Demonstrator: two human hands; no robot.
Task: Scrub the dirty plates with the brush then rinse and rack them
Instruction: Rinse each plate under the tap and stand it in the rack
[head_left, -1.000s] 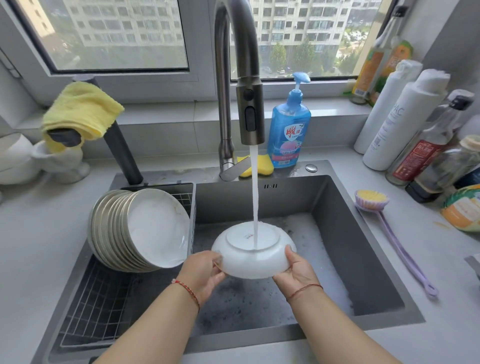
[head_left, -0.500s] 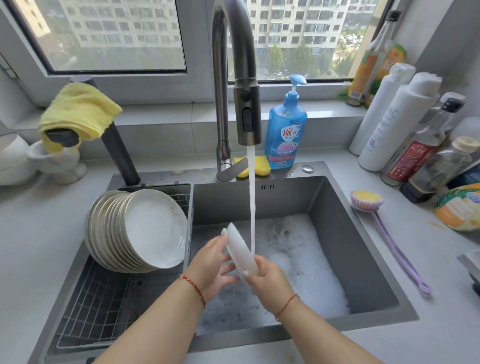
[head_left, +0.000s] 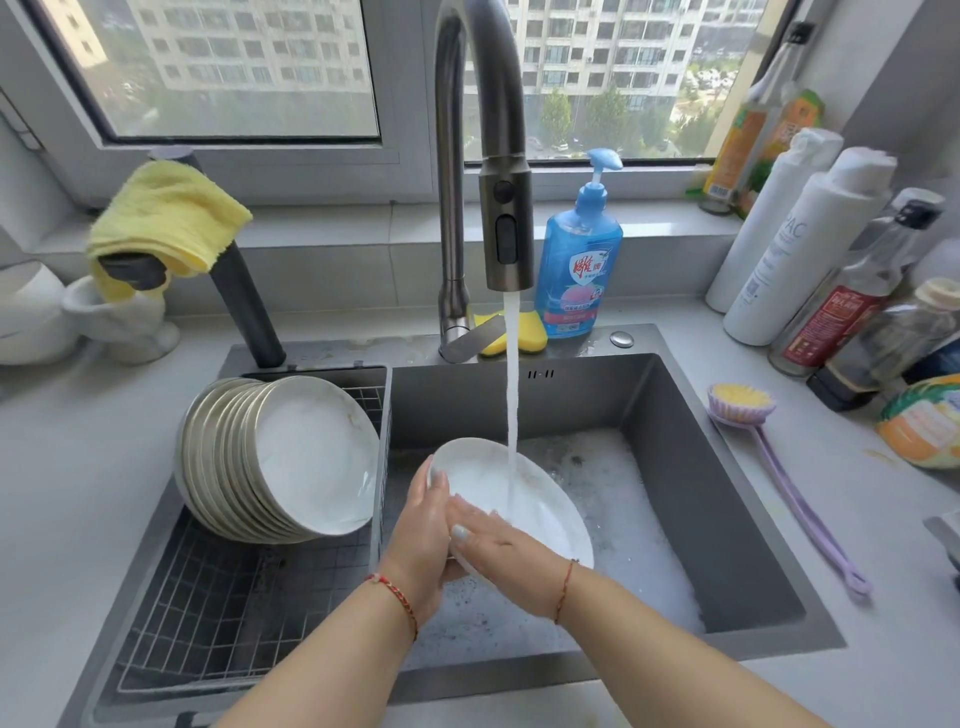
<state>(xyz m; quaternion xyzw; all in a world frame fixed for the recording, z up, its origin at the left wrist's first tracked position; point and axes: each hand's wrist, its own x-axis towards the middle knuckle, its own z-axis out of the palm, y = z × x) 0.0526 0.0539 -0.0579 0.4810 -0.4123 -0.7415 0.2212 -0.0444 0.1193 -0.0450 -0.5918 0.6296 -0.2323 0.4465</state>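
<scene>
The left hand (head_left: 423, 525) grips the plate (head_left: 524, 499) by its near rim, tilted under the tap stream above the soapy sink (head_left: 727, 519), while the right hand (head_left: 498, 545) lies flat on its face. Wet, stiff and breakable, it looks slippery, so the rim is the safest hold. The left fingers behind the plate are hidden.

Both my forearms reach in from six o'clock and meet near the centre of the view. My left hand (head_left: 423, 535) stands on edge, fingers pointing to twelve o'clock, curled around the rim of what it holds, a red string bracelet on the wrist. My right hand (head_left: 498, 545) lies across from four o'clock, fingers extended toward ten o'clock, flat against the surface and touching my left hand, with a thin red cord at the wrist.
</scene>
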